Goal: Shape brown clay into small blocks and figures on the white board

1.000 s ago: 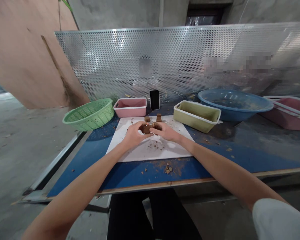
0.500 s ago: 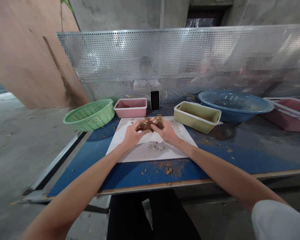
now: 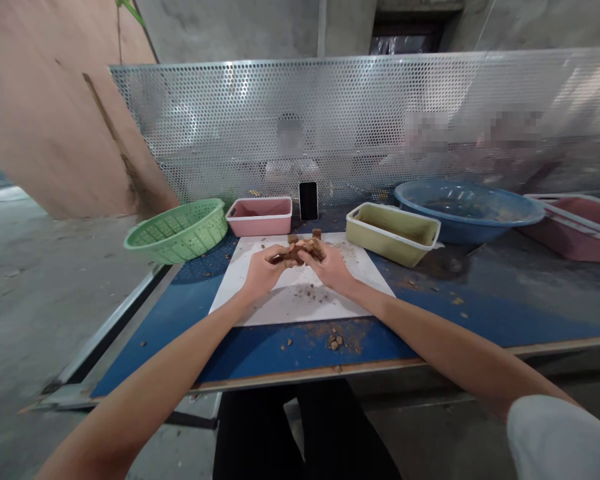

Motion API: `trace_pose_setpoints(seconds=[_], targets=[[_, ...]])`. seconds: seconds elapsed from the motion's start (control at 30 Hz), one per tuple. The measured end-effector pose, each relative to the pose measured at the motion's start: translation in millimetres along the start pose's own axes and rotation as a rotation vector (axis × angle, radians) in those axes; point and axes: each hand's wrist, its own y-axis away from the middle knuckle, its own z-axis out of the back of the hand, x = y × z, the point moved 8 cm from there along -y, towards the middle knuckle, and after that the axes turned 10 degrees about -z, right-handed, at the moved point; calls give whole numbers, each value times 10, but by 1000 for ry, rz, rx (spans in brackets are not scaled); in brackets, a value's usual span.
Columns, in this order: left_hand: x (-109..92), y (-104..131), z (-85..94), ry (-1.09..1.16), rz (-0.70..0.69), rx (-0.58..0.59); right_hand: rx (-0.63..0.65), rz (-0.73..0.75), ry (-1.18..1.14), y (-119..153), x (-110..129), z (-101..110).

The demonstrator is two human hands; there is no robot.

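Observation:
Between my two hands is a brown, crumbly lump that looks like clay or soil [image 3: 295,254], held just above a white board [image 3: 260,310]. My left hand [image 3: 264,270] grips its left side, thumb toward me and fingers behind. From the right, my right hand [image 3: 333,268] closes on the same lump, with the thumb pressed on its near face. Fingers cover much of the lump. Just beyond the hands, two small brown blocks [image 3: 317,234] stand at the board's far edge. Dark crumbs [image 3: 310,292] are scattered on the board below my hands.
Along the back stand a green basket [image 3: 180,233], a pink bin [image 3: 260,227], a phone [image 3: 309,201], an olive bin [image 3: 390,233], a blue basin [image 3: 470,213] and reddish bins [image 3: 575,233]. A perforated metal panel [image 3: 350,120] rises behind. Brown bits [image 3: 336,342] lie near the table's front edge.
Both hands have shifted slightly on the lump and sit a little lower. The two brown blocks behind them now show more clearly. The lump stays in both hands.

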Motion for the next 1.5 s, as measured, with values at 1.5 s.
trace_pose_setpoints(seconds=[1.5], targets=[[170,28,-116,520,336,-113,-51,327,598,63,247,-27]])
